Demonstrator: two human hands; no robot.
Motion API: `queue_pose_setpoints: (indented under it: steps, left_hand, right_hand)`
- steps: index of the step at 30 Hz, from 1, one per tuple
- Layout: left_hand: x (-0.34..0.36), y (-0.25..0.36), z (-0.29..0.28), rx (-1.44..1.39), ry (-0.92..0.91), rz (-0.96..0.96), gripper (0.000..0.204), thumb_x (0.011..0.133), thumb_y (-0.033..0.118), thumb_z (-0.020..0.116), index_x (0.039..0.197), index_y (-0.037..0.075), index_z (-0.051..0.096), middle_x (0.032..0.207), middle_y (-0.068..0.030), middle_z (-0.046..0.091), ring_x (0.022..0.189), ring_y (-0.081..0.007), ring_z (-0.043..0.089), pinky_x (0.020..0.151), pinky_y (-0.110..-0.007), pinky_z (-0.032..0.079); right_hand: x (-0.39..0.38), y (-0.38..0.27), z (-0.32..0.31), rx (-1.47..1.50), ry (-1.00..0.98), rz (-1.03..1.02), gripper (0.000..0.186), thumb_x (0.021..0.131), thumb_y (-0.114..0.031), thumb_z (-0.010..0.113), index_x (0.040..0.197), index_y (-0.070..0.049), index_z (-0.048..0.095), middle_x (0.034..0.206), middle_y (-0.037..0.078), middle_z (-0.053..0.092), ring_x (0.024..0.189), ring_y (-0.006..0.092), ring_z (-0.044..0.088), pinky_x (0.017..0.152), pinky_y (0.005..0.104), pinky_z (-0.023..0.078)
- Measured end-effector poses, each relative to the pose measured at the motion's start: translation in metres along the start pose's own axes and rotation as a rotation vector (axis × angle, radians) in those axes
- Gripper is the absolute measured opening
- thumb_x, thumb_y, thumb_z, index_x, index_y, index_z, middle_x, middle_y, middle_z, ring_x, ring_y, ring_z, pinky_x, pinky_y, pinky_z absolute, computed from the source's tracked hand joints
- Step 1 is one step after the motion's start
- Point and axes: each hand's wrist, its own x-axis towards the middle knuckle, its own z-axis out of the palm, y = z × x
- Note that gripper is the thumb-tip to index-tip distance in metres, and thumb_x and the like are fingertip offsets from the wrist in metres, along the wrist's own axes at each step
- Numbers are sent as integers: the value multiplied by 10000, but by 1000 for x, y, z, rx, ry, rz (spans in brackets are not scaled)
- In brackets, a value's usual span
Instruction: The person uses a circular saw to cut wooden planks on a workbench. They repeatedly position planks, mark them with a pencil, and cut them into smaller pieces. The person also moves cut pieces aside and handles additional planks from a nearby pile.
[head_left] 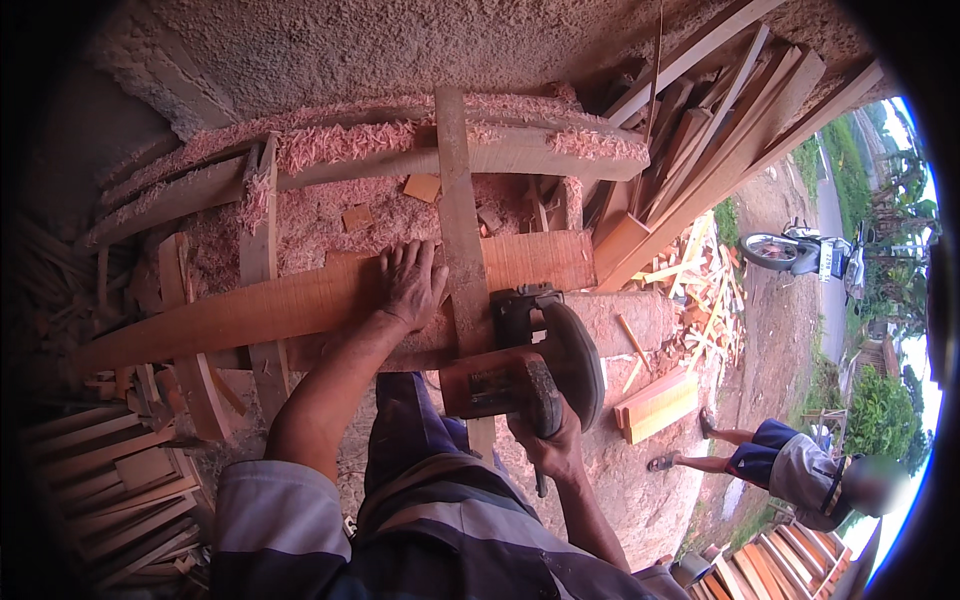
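Observation:
A long reddish-brown plank [250, 308] lies across wooden supports in front of me. My left hand [412, 283] rests on it with fingers stretched out, pressing its top near a narrow crosspiece [456, 170]. My right hand [552, 445] is wrapped round the rear handle of a circular saw [490, 383]. The saw sits close to the plank's right end, beside the crosspiece, its rounded dark guard on the right side. Guard and body hide the blade, so I cannot tell whether it touches the wood.
Pink shavings cover a beam [370, 160] by the rough wall. Long boards [720, 140] lean at the far right, above a heap of offcuts [700, 290]. Cut blocks [657, 405] lie on the ground. Stacked lumber [110, 480] stands at left. Another person [790, 465] and a motorcycle [805, 250] are outside.

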Motion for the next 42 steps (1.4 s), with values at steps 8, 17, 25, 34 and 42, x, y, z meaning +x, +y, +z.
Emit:
queue_pose_setpoints:
  steps: [8,17,25,34,42]
  left_hand:
    - [1,-1,1,10,16,9,544,1018,341,503,1455,24,436,1390,-186,496,1250,-374,462,1126,-566,263]
    - [-1,-5,8,18,61,31,545,1024,336,495,1456,8,448,1402,-201,501,1269,-396,454,1131,-580,258]
    - [-1,-4,5,-11,74,26,498,1009,335,518,1399,27,491,1351,-172,521,1261,-368,461,1134,-575,264]
    - [0,-5,7,-31,125,56,474,997,308,532,1377,26,503,1316,-169,529,1230,-358,468,1120,-558,273]
    - [0,-8,5,-66,65,55,474,1004,303,513,1382,18,501,1333,-167,520,1243,-362,462,1107,-544,285]
  right_hand:
    - [2,1,2,-81,43,-41,296,813,-149,817,996,-45,608,802,41,624,736,133,578,708,316,509]
    - [13,-2,2,-82,26,-8,307,793,-147,820,974,-43,594,804,54,630,747,144,582,713,333,514]
    - [40,-5,4,-64,4,-30,313,795,-145,816,984,-34,593,810,63,630,756,155,581,724,334,513]
    - [64,-14,9,-54,10,-54,314,798,-136,800,1016,-22,606,832,59,625,774,153,576,746,337,511]
    - [81,-25,12,24,-1,-63,302,787,-130,803,991,-26,605,848,26,606,797,137,553,762,317,494]
